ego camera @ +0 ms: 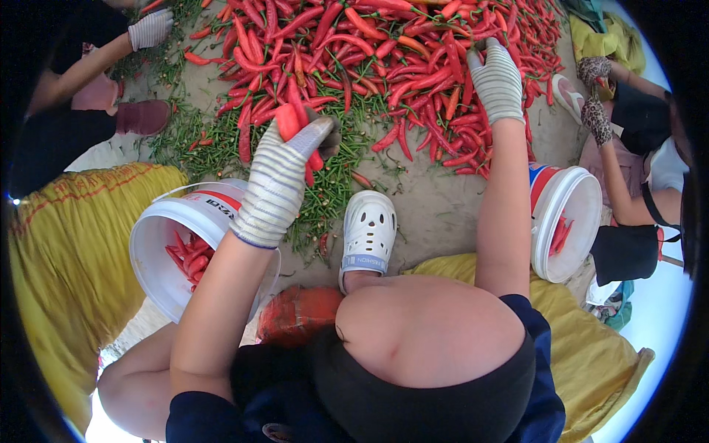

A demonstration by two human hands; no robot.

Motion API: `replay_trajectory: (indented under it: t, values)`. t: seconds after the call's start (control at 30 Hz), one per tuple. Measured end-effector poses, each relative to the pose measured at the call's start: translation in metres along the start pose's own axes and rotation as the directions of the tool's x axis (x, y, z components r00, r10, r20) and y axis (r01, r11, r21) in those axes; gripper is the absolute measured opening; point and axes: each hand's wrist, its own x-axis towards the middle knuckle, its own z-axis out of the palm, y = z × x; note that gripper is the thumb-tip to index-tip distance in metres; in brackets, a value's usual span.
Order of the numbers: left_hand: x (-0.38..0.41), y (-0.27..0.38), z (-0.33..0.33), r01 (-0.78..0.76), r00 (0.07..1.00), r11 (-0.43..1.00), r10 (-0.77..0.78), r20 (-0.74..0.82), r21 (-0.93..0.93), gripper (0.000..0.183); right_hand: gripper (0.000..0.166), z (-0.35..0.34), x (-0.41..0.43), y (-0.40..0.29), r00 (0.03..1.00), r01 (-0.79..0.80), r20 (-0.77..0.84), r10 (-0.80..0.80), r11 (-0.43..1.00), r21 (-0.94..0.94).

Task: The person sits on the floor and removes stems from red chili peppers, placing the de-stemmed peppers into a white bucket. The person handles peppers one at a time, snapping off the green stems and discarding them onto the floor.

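Note:
A big heap of red chili peppers (354, 55) lies on the ground before me, with loose green pepper stems (332, 183) along its near edge. My left hand (288, 171), in a striped knit glove, is closed around several red chili peppers (293, 119) above the stems. At the heap's right part, my right hand (496, 83) in a matching glove reaches in with its fingertips among the peppers; whether it grips one is not clear. A tipped white plastic bucket (160, 266) with some red peppers inside lies left of my left forearm.
Another tipped white bucket (576, 221) holding a few peppers lies right of my right forearm. Yellow woven sacks (83, 238) flank me. A co-worker's gloved hand (150, 30) is at upper left; another's leopard-print gloved hands (597, 119) are at right. My white clog (370, 227) stands between the buckets.

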Motion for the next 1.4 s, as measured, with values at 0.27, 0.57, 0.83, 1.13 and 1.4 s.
replay_trajectory:
  t: [0.27, 0.57, 0.83, 1.13, 1.4]
  values:
    - [0.003, 0.004, 0.024, 0.025, 0.999, 0.987, -0.029, 0.024, 0.159, 0.022, 0.027, -0.031, -0.001, 0.009, 0.995, -0.034, -0.086, 0.052, 0.980, 0.198]
    - [-0.017, 0.016, 0.034, -0.326, 0.943, 0.472, 0.101, 0.317, 0.819, 0.050, 0.016, -0.058, -0.116, -0.143, 0.928, -0.248, 0.336, -0.158, 0.412, 0.877]
    - [-0.034, 0.032, 0.013, -0.210, 0.901, 0.657, -0.157, 0.405, 0.724, 0.054, 0.022, -0.043, -0.155, -0.164, 0.727, -0.635, 0.682, -0.079, -0.454, 0.625]
    - [-0.018, 0.016, -0.016, -0.076, 0.996, 0.745, 0.025, 0.087, 0.663, 0.059, 0.020, 0.037, -0.133, -0.008, 0.927, -0.271, -0.053, 0.371, 0.760, 0.591]
    - [-0.016, -0.001, -0.001, -0.003, 0.994, 0.821, -0.059, 0.091, 0.571, 0.055, 0.020, 0.029, -0.107, 0.041, 0.988, -0.093, -0.108, 0.114, 0.978, 0.186]
